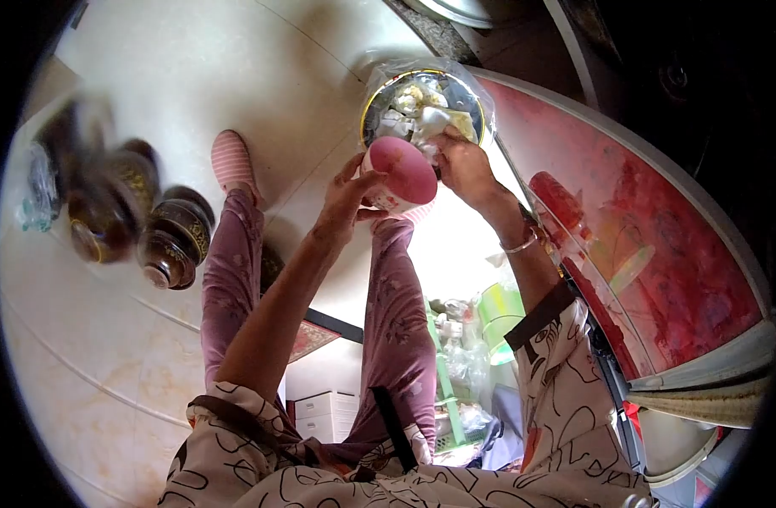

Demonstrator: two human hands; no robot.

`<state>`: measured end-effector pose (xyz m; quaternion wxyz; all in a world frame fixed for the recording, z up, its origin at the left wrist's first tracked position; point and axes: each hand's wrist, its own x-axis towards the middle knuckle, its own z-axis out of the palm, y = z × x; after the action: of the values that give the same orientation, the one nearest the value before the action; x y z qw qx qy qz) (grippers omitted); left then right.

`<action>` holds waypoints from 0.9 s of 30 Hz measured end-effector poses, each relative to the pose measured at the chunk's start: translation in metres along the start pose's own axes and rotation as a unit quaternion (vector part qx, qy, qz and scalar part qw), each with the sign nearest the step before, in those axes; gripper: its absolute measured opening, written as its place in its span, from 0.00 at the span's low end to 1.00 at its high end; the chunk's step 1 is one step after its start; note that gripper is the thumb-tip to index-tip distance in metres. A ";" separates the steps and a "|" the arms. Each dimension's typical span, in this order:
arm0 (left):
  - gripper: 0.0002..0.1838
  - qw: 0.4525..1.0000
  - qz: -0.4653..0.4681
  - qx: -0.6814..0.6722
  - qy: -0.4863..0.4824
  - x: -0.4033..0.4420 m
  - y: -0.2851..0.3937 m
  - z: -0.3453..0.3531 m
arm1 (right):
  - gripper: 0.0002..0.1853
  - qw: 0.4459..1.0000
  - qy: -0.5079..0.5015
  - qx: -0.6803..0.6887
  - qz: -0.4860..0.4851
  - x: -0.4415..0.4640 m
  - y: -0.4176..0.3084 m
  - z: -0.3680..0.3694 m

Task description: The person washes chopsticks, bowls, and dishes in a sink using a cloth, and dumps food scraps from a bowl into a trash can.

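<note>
My left hand (347, 193) grips a bowl (402, 172), pink inside and white with a red pattern outside. The bowl is tilted, its opening turned up toward me, with a few yellowish specks on the inner wall. Close to its right rim is my right hand (464, 169), fingers bent together around something whitish that I cannot make out. Just beyond both hands stands a trash bin (364, 118) with a yellow rim and a clear plastic liner. Crumpled white and yellowish waste (413, 100) lies in it.
Dark brown patterned jars (178, 233) stand on the tiled floor at left. A red-panelled cabinet (642, 229) runs along the right. Below are a green rack (443, 381), a light green container (500, 317) and a white drawer unit (324, 415). My slippered feet are apart.
</note>
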<state>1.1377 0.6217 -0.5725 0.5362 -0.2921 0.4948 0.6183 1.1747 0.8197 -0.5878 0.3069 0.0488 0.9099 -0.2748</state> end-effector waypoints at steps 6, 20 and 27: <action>0.33 0.999 -0.001 0.033 -0.029 0.004 0.006 0.007 | 0.08 0.966 -0.016 0.202 -0.160 0.003 -0.022 0.021; 0.31 0.996 -0.040 0.013 -0.084 0.004 0.012 -0.015 | 0.15 0.990 0.082 -0.114 0.003 0.009 0.001 0.006; 0.33 0.995 -0.025 0.043 -0.091 0.007 0.012 -0.017 | 0.11 0.994 0.042 0.083 -0.052 0.006 -0.006 -0.001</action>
<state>1.1211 0.6097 -0.5812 0.6065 -0.2231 0.4628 0.6068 1.1673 0.8147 -0.5876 0.2483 0.0383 0.8975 -0.3626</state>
